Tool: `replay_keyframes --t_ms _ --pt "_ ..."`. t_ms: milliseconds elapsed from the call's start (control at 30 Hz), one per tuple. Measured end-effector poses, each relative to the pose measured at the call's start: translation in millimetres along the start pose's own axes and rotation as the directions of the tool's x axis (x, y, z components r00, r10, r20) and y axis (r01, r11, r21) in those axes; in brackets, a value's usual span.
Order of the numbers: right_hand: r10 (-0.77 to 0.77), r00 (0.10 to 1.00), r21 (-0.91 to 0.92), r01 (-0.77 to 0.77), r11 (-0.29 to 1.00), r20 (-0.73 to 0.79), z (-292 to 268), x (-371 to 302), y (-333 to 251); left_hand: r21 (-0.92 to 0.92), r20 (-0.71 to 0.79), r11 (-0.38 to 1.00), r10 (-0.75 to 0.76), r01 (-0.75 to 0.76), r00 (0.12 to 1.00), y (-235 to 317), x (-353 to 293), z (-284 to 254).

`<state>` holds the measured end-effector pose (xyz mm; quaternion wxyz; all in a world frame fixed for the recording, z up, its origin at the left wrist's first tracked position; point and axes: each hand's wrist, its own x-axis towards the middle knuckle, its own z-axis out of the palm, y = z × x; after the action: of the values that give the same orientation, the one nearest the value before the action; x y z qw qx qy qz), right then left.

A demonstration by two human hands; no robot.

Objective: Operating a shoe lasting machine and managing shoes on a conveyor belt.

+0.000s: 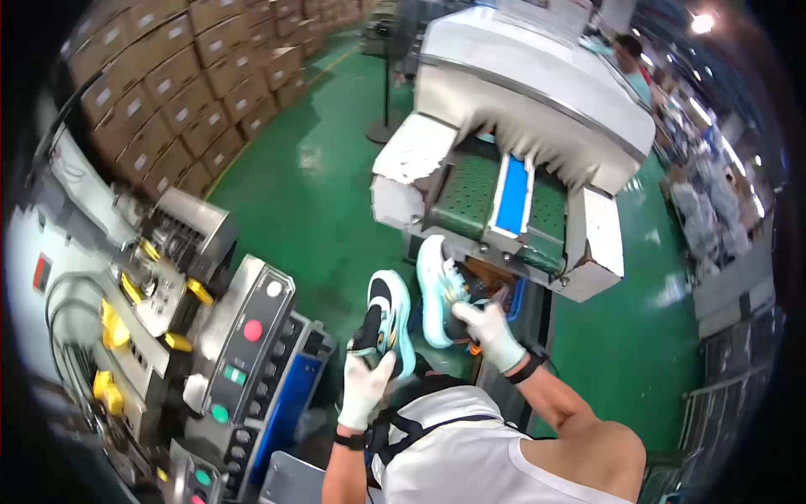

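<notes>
Two sneakers with white and pale turquoise soles are in my gloved hands, held up in front of my body. My left hand [363,386], in a white glove, grips the heel end of the left sneaker [393,315], which has a black and white upper and points away from me. My right hand [489,334], gloved too, is closed on the heel area of the right sneaker [435,290], its turquoise sole side turned left. The two shoes are apart, side by side. Fingers behind each shoe are partly hidden.
Ahead stands a white conveyor machine [537,84] with green belts [467,197] and a fringed curtain. At left is a control panel [243,336] beside a machine with yellow clamps [113,323]. Cardboard boxes [180,92] are stacked far left. Another person [628,63] stands behind the conveyor.
</notes>
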<state>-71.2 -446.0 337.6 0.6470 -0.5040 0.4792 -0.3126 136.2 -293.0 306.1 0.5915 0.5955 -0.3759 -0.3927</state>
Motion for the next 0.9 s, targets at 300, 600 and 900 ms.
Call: replay_keyframes --t_ms 300,600,900 --pt "-0.414 0.681 -0.595 -0.041 0.803 -0.605 -171 141 -60 0.433 0.152 0.782 0.426 -0.448 0.892 10 281 189" --pt "-0.576 0.65 -0.66 0.149 0.736 -0.496 -234 285 -63 0.336 0.261 0.776 0.469 -0.535 0.844 -11 388 246" --pt "-0.231 0.823 -0.314 0.435 0.844 0.519 47 157 46 0.569 0.093 0.812 -0.221 0.131 0.971 -114 70 -7"
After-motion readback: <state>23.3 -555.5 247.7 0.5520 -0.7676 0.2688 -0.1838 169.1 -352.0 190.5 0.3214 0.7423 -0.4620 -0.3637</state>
